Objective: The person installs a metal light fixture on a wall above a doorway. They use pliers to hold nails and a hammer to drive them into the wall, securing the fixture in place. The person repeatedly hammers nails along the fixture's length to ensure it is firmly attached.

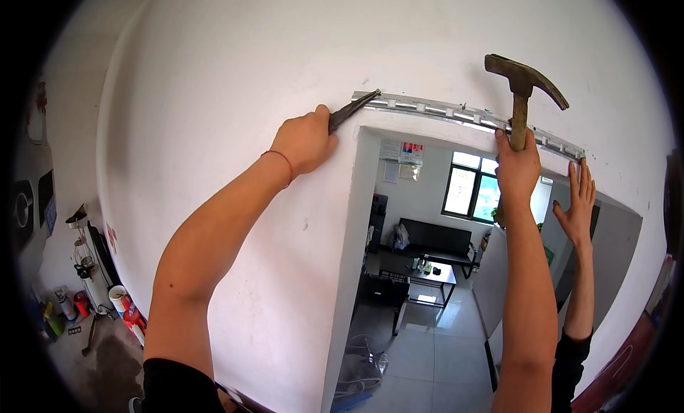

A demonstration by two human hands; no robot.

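My left hand point(305, 142) is closed around dark long-nosed pliers point(346, 114). Their tips point up to the right and meet the left end of a silvery metal rail point(445, 114) on the white wall above a doorway. Something small, perhaps a nail, shows at the tips. In my right hand point(518, 172) is a worn claw hammer point(523, 76), held upright by its handle, with its head above the rail. My right fingers are close to the rail; whether they touch it I cannot tell. Another person's open hand point(581, 208) reaches up to the rail's right end.
The doorway edge point(347, 270) stands below the rail. Through it are a black bench point(436, 236), a low table point(442, 272) and a window point(470, 188). Buckets point(118, 297), bottles and tools stand on the floor at far left.
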